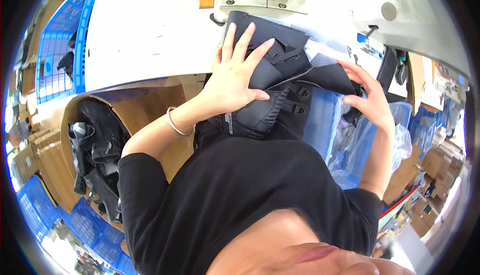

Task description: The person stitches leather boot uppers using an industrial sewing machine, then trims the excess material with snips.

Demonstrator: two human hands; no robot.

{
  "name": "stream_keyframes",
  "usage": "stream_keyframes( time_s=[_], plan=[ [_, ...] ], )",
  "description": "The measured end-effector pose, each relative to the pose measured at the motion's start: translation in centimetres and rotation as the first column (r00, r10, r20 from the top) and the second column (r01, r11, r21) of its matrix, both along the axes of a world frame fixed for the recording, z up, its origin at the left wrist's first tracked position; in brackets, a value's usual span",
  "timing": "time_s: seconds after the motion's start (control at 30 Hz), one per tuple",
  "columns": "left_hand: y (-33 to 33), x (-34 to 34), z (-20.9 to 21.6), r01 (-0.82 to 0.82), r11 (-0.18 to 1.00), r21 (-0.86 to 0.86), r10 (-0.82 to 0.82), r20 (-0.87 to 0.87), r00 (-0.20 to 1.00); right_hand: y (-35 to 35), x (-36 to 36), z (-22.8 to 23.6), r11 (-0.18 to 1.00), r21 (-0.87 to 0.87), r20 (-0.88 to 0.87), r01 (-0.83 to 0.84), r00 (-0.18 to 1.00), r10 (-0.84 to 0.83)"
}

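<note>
A black padded sewn piece (pixel 252 115) with a ribbed seam hangs over the front edge of the white table, close to my body. Its upper part is a flat black panel (pixel 282 32) lying on the table. My left hand (pixel 231 80) rests on this upper part, open, with the fingers spread. Off to the right, a black flap (pixel 327 77) of the piece is held by its end between the thumb and fingers of my right hand (pixel 369 95). Two black buckles (pixel 300 92) show below the flap. What lies under my left palm is hidden.
The sewing machine (pixel 395 12) stands at the back of the white table (pixel 145 30). A cardboard box (pixel 145 102) of black pieces (pixel 100 140) sits at my left, below a blue crate (pixel 57 65). A blue bin (pixel 320 125) with clear plastic is at my right.
</note>
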State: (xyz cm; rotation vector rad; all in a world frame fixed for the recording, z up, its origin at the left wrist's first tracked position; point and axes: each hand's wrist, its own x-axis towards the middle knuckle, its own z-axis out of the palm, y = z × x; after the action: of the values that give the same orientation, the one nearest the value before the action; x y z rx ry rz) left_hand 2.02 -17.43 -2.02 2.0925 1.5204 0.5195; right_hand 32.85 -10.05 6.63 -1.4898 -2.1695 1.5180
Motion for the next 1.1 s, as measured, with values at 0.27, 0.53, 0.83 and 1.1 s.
stream_keyframes(
  time_s=[0.27, 0.53, 0.83, 1.1],
  plan=[
    [5.0, 0.3, 1.3, 0.001, 0.949, 0.316, 0.028, -0.086, 0.996, 0.2, -0.1, -3.2, 0.927, 0.356, 0.183, -0.117, 0.982, 0.053],
    [8.8, 1.7, -1.2, 0.162, 0.933, 0.321, -0.216, 0.141, 0.966, 2.6, -3.7, 0.0, 0.59, 0.655, 0.332, -0.472, 0.881, 0.336],
    [8.4, 0.6, -1.0, 0.007, 0.985, 0.172, -0.028, 0.116, 0.993, 9.1, -6.1, -6.5, 0.691, 0.575, 0.266, -0.438, 0.899, 0.349],
    [8.8, 0.7, -1.9, -0.03, 0.976, 0.216, -0.004, 0.155, 0.988, 9.8, -5.8, -7.2, 0.884, 0.314, 0.205, -0.347, 0.934, 0.294]
  ],
)
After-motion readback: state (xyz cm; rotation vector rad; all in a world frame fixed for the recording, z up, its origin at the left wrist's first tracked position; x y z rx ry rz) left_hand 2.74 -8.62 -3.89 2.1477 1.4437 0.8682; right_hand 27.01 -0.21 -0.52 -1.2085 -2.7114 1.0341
